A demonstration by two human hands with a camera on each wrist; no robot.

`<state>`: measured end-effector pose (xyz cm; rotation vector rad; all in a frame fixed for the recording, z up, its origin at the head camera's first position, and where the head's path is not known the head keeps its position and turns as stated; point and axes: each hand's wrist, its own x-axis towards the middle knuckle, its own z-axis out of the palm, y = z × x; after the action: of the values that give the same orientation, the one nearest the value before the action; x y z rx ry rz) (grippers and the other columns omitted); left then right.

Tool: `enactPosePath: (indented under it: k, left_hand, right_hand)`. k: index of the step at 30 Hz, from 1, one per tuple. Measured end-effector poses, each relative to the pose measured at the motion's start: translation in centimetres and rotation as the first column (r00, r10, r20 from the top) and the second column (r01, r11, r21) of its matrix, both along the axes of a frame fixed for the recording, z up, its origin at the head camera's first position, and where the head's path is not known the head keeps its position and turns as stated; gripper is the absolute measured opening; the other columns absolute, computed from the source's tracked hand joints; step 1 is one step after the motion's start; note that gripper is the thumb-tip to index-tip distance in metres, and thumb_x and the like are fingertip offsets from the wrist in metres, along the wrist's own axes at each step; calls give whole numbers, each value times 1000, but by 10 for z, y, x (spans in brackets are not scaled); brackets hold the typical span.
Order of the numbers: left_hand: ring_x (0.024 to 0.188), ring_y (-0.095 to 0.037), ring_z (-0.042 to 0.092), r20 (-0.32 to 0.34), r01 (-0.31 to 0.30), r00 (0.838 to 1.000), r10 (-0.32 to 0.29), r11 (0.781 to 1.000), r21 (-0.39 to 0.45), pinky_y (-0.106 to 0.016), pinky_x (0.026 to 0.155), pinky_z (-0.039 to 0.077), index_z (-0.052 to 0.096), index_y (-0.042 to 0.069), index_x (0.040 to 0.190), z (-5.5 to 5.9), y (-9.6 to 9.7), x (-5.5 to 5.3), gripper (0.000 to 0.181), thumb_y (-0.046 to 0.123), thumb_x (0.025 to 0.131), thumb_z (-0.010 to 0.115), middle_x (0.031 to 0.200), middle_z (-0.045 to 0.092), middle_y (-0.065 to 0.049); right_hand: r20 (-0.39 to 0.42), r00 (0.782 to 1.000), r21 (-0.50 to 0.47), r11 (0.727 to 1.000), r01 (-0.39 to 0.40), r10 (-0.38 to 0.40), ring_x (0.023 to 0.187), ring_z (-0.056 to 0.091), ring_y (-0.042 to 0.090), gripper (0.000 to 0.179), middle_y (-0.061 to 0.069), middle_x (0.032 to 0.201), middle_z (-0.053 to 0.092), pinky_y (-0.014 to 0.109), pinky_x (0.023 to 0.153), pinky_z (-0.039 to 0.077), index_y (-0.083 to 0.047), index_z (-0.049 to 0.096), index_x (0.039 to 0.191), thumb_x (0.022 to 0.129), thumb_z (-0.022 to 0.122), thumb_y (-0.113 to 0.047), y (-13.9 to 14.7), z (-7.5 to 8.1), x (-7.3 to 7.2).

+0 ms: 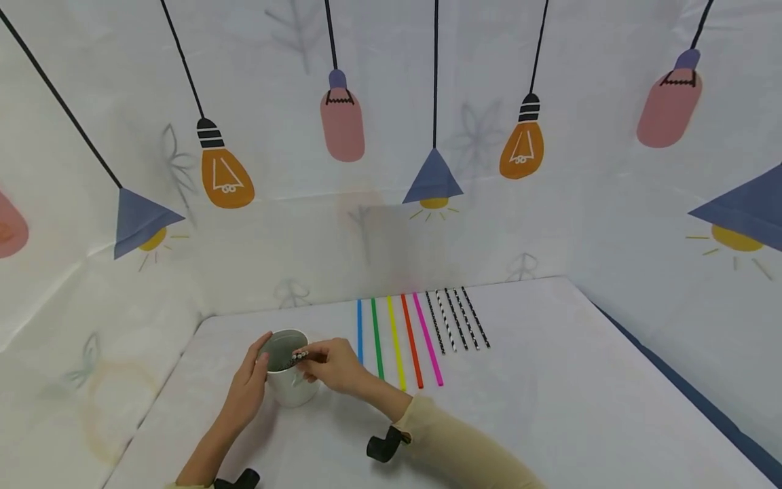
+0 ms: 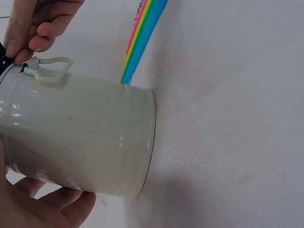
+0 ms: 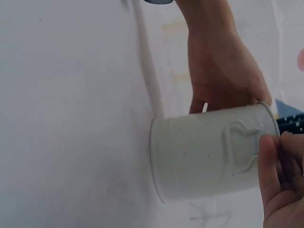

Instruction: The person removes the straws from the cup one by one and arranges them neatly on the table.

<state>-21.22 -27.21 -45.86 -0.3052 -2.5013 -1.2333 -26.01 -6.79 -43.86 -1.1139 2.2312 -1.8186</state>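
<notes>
A small white metal pail (image 1: 293,388) with a wire-like side handle stands upright on the table. My left hand (image 1: 247,390) holds its left side, thumb at the rim and fingers round the far wall, as the left wrist view shows. At the pail's right rim, my right hand (image 1: 334,365) pinches a bunch of dark straws with white dots (image 3: 290,124), whose ends show over the pail's mouth. The right fingers (image 3: 269,161) are close to the handle (image 3: 230,147). How far the straws reach into the pail is hidden.
Right of the pail lie single blue (image 1: 360,333), green (image 1: 377,339), yellow (image 1: 396,343), red (image 1: 412,339) and pink straws (image 1: 429,339) in a row. Several black-and-white patterned straws (image 1: 455,319) lie beyond them. A printed white sheet (image 1: 391,238) rises behind the table (image 1: 550,380).
</notes>
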Motion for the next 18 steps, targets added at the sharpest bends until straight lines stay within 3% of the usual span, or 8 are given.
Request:
enactPosePath:
  k: [2,5,9,14,18]
  left_hand:
    - [123,-39,46,-16,-20,1000,20,1000,-8,-41,81,49,26,9,153,-2,0,1,46,21,109,25,150,33,-23]
    - [113,-32,50,-47,-45,998,43,999,-24,-31,76,48,29,9,152,-2,1,0,45,20,108,26,148,37,-22]
    - [105,-30,51,-65,-67,996,65,997,-27,-30,74,47,31,7,150,2,1,-1,44,21,108,28,145,40,-22]
    - [115,-36,49,-25,-49,999,48,999,-14,-34,77,48,28,8,152,1,0,0,45,22,108,27,149,35,-24]
    - [123,-40,44,-2,-26,1000,26,1000,-10,-35,79,48,25,9,153,-2,0,1,46,22,109,26,150,32,-24]
  right_hand:
    - [3,1000,-4,1000,2,-2,62,64,5,16,2,83,72,23,60,56,1,73,105,91,68,-5,1,1,1]
    - [-76,997,10,1000,11,-11,63,63,3,14,-1,86,71,21,59,55,-1,74,103,90,69,-6,4,2,1]
    - [-232,972,48,998,52,-39,64,58,-4,14,-4,87,71,16,57,52,-6,75,102,88,72,-8,2,1,-4]
    - [-308,949,53,994,92,-71,63,55,-5,18,-2,84,71,12,56,49,-7,75,104,87,74,-12,-2,-1,-4]
    - [-433,896,66,987,145,-102,61,52,-6,20,-5,81,68,9,54,45,-9,76,105,86,75,-14,-3,-4,-2]
